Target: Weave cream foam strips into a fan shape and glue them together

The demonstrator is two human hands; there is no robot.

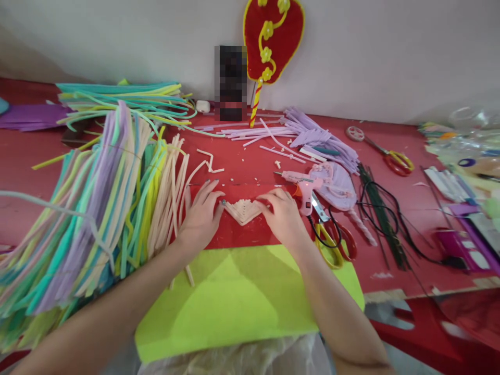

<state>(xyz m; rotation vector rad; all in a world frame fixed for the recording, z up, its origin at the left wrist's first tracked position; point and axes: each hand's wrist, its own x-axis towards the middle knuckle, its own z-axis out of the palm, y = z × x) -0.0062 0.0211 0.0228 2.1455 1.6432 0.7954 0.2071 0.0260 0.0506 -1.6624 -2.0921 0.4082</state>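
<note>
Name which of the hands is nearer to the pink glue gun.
Right. The right hand is just beside the pink glue gun; the left hand is farther off, beyond the cream V-shaped piece.

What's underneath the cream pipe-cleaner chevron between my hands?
The red work surface shows around the cream pipe-cleaner chevron, whose ends your left hand and right hand pinch. Whatever lies directly beneath the chevron is covered.

Cream pipe-cleaner chevron [244,213] held at both ends
Left hand [202,212] pinches one tip, right hand [284,214] the other; a pink glue gun [307,195] lies just beside the latter.
</note>
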